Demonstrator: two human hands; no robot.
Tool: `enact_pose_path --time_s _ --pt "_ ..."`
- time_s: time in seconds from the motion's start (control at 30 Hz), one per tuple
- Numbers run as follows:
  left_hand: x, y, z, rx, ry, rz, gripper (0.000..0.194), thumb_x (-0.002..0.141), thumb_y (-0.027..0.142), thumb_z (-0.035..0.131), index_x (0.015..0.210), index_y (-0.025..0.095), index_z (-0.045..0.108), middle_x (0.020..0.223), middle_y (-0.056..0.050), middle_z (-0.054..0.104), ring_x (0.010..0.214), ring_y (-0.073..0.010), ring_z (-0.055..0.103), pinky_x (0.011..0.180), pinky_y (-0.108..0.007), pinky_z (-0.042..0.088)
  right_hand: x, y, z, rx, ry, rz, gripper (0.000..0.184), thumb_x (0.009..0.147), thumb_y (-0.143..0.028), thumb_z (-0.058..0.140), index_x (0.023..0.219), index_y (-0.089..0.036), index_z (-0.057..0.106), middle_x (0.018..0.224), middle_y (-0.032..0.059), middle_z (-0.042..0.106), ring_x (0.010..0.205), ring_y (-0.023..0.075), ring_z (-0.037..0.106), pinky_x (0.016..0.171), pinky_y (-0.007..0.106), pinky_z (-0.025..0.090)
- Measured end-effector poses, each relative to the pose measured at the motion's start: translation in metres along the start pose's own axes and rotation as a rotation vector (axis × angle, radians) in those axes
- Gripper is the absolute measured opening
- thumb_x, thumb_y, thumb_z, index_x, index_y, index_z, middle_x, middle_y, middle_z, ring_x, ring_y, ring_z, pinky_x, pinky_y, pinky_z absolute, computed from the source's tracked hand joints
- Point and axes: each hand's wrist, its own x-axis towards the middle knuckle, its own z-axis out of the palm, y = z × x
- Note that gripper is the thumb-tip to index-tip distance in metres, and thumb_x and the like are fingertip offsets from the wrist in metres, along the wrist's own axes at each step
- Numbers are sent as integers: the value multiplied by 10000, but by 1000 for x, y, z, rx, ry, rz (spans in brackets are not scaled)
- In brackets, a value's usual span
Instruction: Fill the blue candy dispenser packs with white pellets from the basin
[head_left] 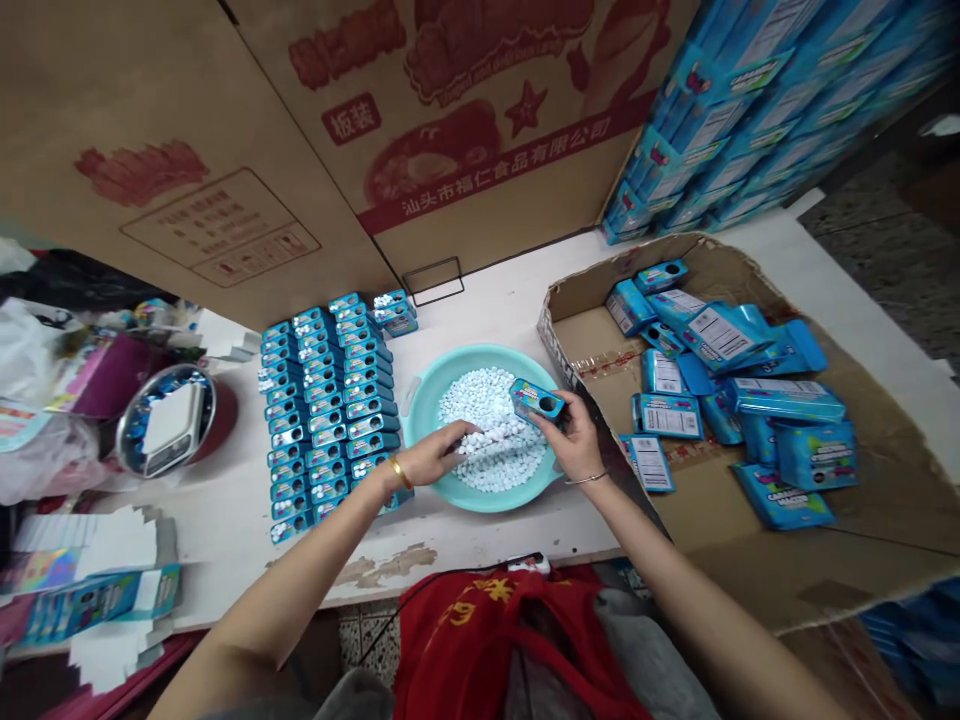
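Your right hand (571,435) grips a small blue tin (536,401), its round opening turned toward you (the angle makes that hard to be sure of), while your open left hand (431,456) rests, seemingly empty, on white candies (495,440) heaped in a teal basin (480,498) just below the tin.

Blue tin (536,400) held tilted, white candies (495,435) in teal basin (480,500)

Small blue tin (536,402): glossy printed metal. Turquoise plastic basin (427,390): smooth, glossy. White candy pellets (487,440): matt. Brown corrugated cardboard box (581,325): rough.
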Motion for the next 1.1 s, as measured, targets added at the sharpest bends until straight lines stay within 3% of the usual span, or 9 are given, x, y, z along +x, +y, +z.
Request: enact_pose_path --time_s 0.13,0.23,0.37,0.47,0.57,0.67,0.77,0.93,1.1 --pt "1 38 -35 191 -17 35 364 852 107 449 1210 172 464 1181 -95 556 1078 -183 527 958 -352 444 -2 -7 4 -76 -77 -119 324 831 -266 576 1150 -227 541 1076 86 620 1017 243 595 902 417 496" --pt "13 65 -45 442 -115 -66 344 836 57 438 1160 152 502 1133 -103 573 1058 -202 561 922 -347 467 -5 -8 9 -134 -138 -220 353 831 -188 524 1182 -222 530 1109 103 614 1068 257 578 948 449 481" --pt "29 104 -36 781 -226 -261 395 818 42 452 1204 111 501 1137 -147 565 947 -251 629 768 -357 522 -10 -5 16 -202 -182 -289 399 818 -131 489 1206 -219 512 1145 105 618 1103 268 567 1046 525 403" --pt "33 131 -24 933 -186 -287 399 873 49 378 1264 70 459 1121 -185 569 933 -269 640 720 -366 532 -13 -3 20 -195 -185 -283 415 812 -113 474 1210 -224 506 1144 99 621 1103 259 570 1058 523 398" --pt "28 139 -20 962 -152 -286 325 916 61 311 1148 78 538 1021 -170 602 960 -263 627 731 -358 528 -14 -1 20 -167 -165 -252 412 815 -127 475 1214 -228 500 1137 100 619 1100 258 571 1041 512 418" --pt "23 110 -28 924 -58 -351 296 904 57 340 1093 128 557 984 -120 607 923 -235 624 721 -338 520 -12 0 16 -143 -137 -206 389 825 -161 489 1208 -230 501 1133 107 613 1088 263 576 980 485 468" --pt "30 45 -26 849 100 -425 331 895 72 358 1172 164 514 1041 -95 587 910 -215 608 740 -333 510 -8 0 11 -135 -107 -169 350 839 -208 522 1188 -233 510 1115 102 619 1061 259 589 931 454 492" --pt "63 -50 26 728 41 -334 415 867 24 357 1227 186 486 1200 -110 509 1097 -226 508 880 -343 471 -2 -5 6 -112 -67 -91 327 854 -306 578 1166 -228 518 1093 93 631 1016 239 612 889 403 504" --pt "65 -68 75 639 -34 -234 477 843 5 358 1277 179 451 1211 -111 518 1118 -242 484 935 -373 449 1 -4 6 -100 -19 -33 368 826 -365 630 1146 -219 523 1080 86 636 992 231 613 870 386 501"
